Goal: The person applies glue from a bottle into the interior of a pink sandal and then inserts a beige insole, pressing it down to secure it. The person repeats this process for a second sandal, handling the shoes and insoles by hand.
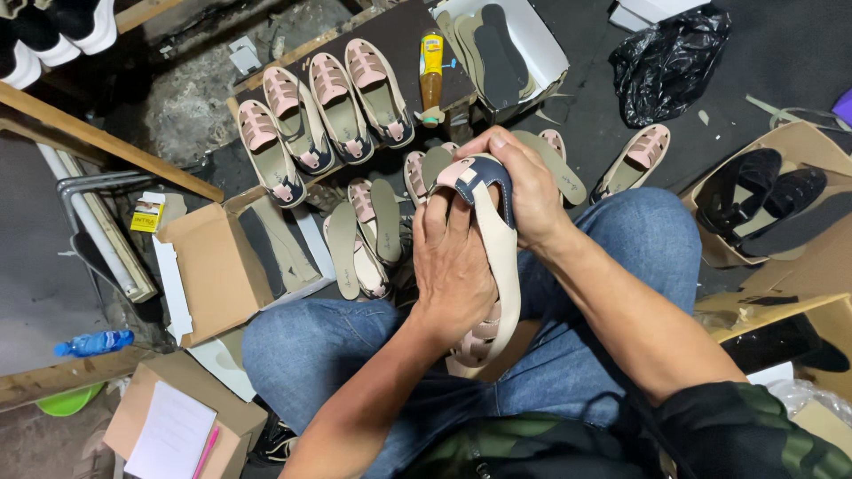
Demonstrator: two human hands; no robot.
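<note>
Fingers (441, 211) of the left hand (451, 266) lie flat and together along the inside of a cream sandal (504, 266), the palm pressed into its footbed, so the hand clasps the shoe from the left. Over the heel end the right hand (525, 184) is curled, its knuckles bent and its fingertips hooked over the navy heel patch with the pale pink tab; it grips the shoe from above. Both hands hold the sandal over the lap, between the knees of the blue jeans (639, 257), heel away from the person and toe towards the body. Smooth and matte, the upper looks like leather or imitation leather; the toe is woven from pink and cream straps with gaps between them.

Beyond the hands, on a dark board (404, 35), four matching sandals (324, 111) stand in a slanted row, with a yellow-capped brown bottle (431, 75) at the board's right edge. More sandals and loose flat olive insoles (387, 220) lie on the floor just below the board. At the left stands an open cardboard box (213, 266), with a white box of grey insoles (506, 49) at the top. A crumpled black plastic bag (667, 58) lies at the upper right, and a carton with black shoes (754, 191) at the right.
</note>
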